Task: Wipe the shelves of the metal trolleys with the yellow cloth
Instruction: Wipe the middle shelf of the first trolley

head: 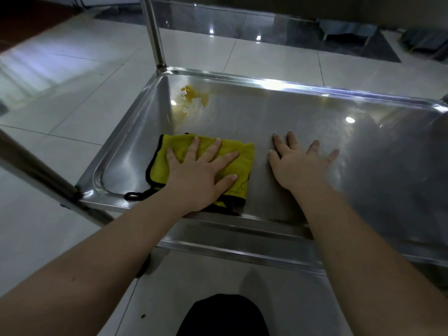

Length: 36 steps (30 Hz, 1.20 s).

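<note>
While the left hand presses flat with spread fingers on the folded yellow cloth near the front-left corner of the trolley shelf, the right hand rests flat and empty on bare steel just beside it. An orange-yellow smear lies ahead, toward the far-left corner, so the left hand is nearer, probably 1 forward push away.

**Cloth flat on trolley shelf**

Yellow cloth, black-edged w/ black loop, folded, lies flat at near-left of shelf. Shelf: shiny steel tray w/ raised rim. Yellow-orange smear near far-left corner, apart from cloth.
</note>
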Each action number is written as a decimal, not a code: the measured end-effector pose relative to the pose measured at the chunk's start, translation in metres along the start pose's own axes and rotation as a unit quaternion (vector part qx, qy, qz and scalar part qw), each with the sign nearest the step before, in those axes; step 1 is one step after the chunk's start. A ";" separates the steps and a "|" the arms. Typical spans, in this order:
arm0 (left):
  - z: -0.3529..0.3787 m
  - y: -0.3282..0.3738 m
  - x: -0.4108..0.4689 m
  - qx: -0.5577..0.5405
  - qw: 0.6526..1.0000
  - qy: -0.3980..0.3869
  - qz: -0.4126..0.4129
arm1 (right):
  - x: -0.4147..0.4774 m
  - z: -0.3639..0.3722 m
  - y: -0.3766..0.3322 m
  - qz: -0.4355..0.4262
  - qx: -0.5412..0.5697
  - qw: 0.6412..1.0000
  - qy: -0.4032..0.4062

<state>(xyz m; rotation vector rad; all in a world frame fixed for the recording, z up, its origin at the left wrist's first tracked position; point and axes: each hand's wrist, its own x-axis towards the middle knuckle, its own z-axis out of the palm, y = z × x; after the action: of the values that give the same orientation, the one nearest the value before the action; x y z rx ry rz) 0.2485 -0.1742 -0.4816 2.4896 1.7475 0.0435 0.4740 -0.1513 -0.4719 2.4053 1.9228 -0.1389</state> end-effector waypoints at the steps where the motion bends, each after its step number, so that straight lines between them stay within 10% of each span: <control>1: 0.000 0.001 0.001 0.001 1.000 0.004 -0.004 | 0.001 -0.001 -0.011 0.003 0.003 1.000 0.002; 22: -0.028 -0.061 0.181 -0.006 0.998 -0.033 -0.053 | 0.003 0.015 -0.038 -0.075 0.050 0.996 0.019; 36: -0.008 -0.072 -0.028 -0.003 0.998 -0.061 0.012 | -0.014 0.020 -0.040 -0.065 0.050 0.996 0.033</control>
<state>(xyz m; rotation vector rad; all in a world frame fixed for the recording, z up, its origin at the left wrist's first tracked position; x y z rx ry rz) 0.1709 -0.1757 -0.4796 2.4519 1.6682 -0.0998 0.4312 -0.1583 -0.4899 2.3728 2.1525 -0.1674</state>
